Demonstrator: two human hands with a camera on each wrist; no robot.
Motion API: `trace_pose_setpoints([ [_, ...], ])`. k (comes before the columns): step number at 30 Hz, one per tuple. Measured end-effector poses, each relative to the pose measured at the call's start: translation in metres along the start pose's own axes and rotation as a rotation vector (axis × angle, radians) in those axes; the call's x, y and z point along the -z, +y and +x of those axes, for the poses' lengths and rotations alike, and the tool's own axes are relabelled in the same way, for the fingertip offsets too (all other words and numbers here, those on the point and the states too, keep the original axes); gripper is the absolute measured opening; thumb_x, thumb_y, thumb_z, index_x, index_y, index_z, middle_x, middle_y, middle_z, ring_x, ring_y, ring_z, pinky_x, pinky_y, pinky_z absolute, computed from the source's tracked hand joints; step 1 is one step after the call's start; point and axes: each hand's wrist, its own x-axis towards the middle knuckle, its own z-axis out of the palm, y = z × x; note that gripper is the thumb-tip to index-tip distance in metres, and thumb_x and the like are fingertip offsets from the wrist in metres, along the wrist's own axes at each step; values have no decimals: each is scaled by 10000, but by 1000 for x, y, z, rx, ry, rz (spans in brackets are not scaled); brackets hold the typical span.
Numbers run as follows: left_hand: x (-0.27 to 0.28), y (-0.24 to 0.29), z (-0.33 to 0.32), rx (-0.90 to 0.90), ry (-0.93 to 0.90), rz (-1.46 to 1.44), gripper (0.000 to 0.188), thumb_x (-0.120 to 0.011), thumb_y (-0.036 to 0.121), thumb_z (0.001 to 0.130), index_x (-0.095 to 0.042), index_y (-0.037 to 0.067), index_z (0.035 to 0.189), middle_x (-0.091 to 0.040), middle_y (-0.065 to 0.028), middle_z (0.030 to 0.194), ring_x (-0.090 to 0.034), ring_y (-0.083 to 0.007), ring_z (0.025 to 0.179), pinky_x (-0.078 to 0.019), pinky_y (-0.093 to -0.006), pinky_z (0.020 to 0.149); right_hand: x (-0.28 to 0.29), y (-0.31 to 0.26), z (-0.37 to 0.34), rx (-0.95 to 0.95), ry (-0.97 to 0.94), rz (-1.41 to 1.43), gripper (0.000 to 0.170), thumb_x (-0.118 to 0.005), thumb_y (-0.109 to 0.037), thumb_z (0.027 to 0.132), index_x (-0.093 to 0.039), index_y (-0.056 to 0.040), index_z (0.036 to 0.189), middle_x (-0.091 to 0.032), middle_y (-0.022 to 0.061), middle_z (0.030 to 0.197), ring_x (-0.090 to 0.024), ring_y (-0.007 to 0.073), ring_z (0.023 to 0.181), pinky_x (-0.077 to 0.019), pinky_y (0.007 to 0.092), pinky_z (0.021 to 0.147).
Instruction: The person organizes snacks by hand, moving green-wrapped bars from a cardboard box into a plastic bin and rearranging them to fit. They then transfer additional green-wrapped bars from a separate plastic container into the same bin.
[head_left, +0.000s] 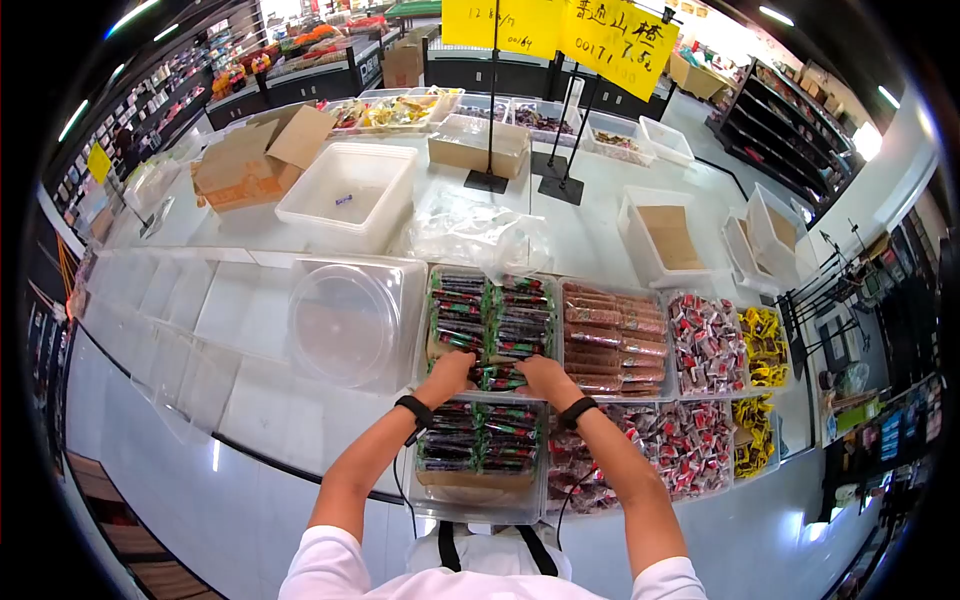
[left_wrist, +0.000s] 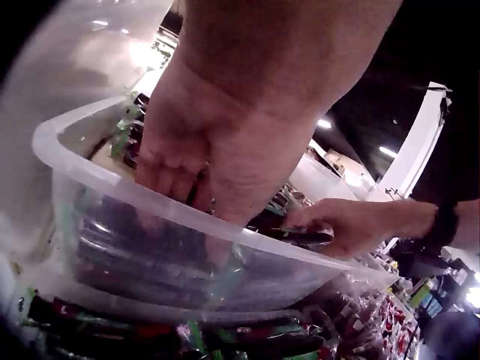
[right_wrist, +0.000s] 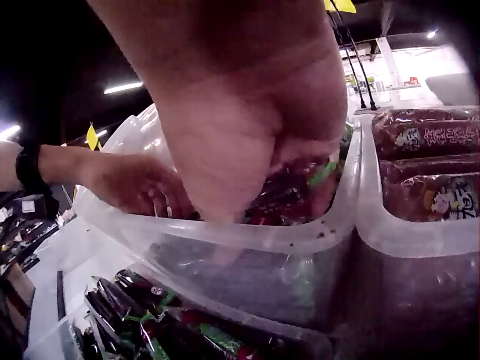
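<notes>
Both hands reach into a clear plastic bin (left_wrist: 112,178) of dark wrapped snack sticks (head_left: 500,322) with green ends. My left hand (head_left: 450,376) is at the front left of the bin, its thumb and fingers down around the ends of some sticks. At the front right, my right hand (head_left: 547,380) grips the opposite ends, thumb near the front wall. A dark stick (left_wrist: 296,234) shows between the right fingers in the left wrist view. Sticks lie between the two hands (head_left: 495,378). The front wall partly hides the left fingertips.
A second bin of the same sticks (head_left: 478,440) stands nearer me. To the right are bins of brown wrapped rolls (head_left: 614,335), red-and-white packets (head_left: 706,340) and yellow packets (head_left: 762,345). A clear lidded container (head_left: 345,320) is on the left, a plastic bag (head_left: 470,230) behind.
</notes>
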Motion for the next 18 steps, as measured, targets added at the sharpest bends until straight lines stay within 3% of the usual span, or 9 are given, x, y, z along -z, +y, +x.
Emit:
trace_pose_setpoints([
  [2, 1, -4, -3, 13, -18, 23, 371, -768, 184, 680, -578, 8, 945, -622, -190, 878, -597, -398, 879, -491, -482, 756, -4, 4, -4, 92, 138, 59, 522, -723, -288, 778, -549, 0, 1177, -605, 175, 1105, -565, 348, 1050, -495, 450, 816],
  [4, 3, -7, -2, 31, -29, 47, 340, -751, 171, 696, -576, 16, 943, -619, -180, 890, -592, -396, 888, -487, -487, 750, -1, 2, -3, 83, 99, 51, 517, -714, -284, 788, -547, -4, 1189, -609, 182, 1101, -568, 355, 1040, -491, 449, 823],
  [9, 12, -17, 7, -1, 247, 165, 244, -645, 79, 764, -564, 38, 990, -573, -151, 923, -583, -331, 908, -504, -429, 737, 17, 1, 17, 95, 117, 132, 458, -686, -254, 815, -550, -8, 1177, -615, 197, 1100, -582, 378, 1002, -486, 457, 825],
  [12, 6, -22, 12, -3, 249, 311, 242, -604, 85, 800, -551, 48, 1033, -570, -117, 958, -594, -287, 911, -506, -386, 754, 41, -2, 44, 111, 455, 279, 366, -659, -215, 838, -560, 1, 1117, -638, 210, 1006, -598, 402, 931, -489, 462, 789],
  [15, -1, -29, 20, -11, 302, 405, 226, -577, 98, 822, -538, 50, 1040, -572, -94, 973, -599, -256, 927, -498, -372, 744, 78, -16, 76, 50, 496, 253, 345, -659, -201, 831, -568, -14, 1107, -638, 199, 1000, -604, 398, 912, -488, 464, 777],
  [18, -7, -33, 23, -10, 213, 579, 169, -573, 119, 822, -550, 72, 982, -572, -88, 950, -619, -244, 847, -488, -358, 696, 86, -28, 112, 110, 573, 134, 324, -669, -181, 815, -576, -22, 1081, -647, 173, 970, -602, 367, 936, -486, 447, 795],
])
